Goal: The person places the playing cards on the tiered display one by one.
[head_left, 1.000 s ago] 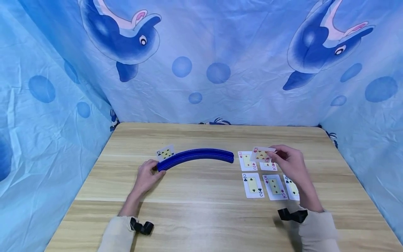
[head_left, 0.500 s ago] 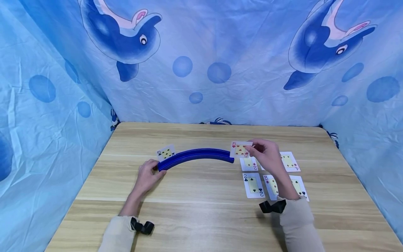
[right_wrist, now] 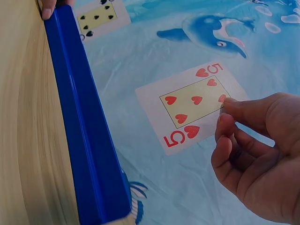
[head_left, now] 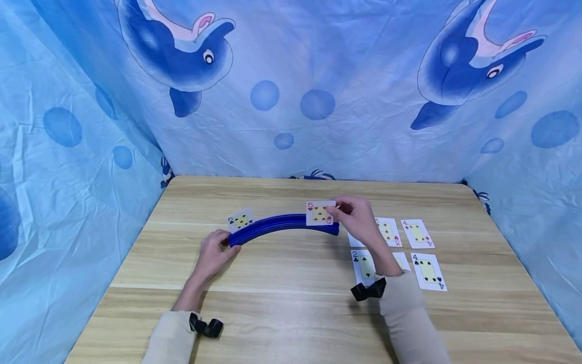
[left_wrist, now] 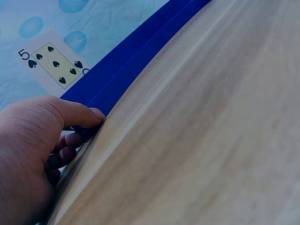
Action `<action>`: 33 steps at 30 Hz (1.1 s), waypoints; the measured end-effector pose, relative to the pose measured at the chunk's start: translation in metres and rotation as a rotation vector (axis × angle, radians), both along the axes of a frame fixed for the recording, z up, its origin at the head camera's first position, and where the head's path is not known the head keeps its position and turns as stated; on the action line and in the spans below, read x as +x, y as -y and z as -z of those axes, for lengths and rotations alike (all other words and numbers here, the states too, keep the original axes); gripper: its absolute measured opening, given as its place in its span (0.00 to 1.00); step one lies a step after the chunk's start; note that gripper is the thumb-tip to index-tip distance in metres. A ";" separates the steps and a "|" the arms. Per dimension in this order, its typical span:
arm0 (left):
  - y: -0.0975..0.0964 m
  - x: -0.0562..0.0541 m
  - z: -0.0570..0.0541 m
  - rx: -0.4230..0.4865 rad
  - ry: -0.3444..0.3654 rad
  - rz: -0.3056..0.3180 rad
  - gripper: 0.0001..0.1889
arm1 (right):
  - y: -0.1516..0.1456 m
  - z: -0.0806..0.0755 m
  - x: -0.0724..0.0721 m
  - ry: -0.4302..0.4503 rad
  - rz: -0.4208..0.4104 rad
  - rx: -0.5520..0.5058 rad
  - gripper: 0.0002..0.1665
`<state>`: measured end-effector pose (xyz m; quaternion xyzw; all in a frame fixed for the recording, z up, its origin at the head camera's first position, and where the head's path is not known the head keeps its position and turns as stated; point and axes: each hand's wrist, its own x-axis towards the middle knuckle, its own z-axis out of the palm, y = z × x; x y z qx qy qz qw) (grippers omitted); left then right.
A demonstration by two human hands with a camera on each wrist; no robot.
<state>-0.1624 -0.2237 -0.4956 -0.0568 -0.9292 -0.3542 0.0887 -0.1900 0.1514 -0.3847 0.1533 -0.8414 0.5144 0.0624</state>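
card (right_wrist: 190, 108) white, red-pipped; holder (head_left: 277, 223) curved, blue

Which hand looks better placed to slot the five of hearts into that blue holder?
Probably the right hand: it pinches the five of hearts near the curved blue card holder. The left hand is occupied gripping the holder's left end, near the five of spades.

Plain pale-beige sleeves (head_left: 169, 337), with a small, blocky black device (head_left: 211, 329) at each cuff (head_left: 180, 317).
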 end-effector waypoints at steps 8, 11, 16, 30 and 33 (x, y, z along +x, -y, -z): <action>0.000 -0.002 -0.001 0.005 -0.005 -0.005 0.16 | 0.026 -0.003 -0.006 0.004 -0.052 -0.011 0.08; 0.001 -0.002 -0.001 0.005 -0.004 -0.004 0.16 | 0.036 -0.002 -0.008 0.004 -0.071 -0.022 0.09; 0.000 -0.002 -0.001 0.008 -0.012 0.001 0.16 | 0.050 0.001 -0.012 -0.004 -0.115 -0.037 0.10; 0.001 0.001 0.001 0.004 -0.002 -0.002 0.17 | 0.085 0.007 -0.019 0.016 -0.183 -0.018 0.10; 0.000 0.001 0.001 0.004 0.007 -0.001 0.17 | 0.092 0.009 -0.020 0.024 -0.201 -0.013 0.10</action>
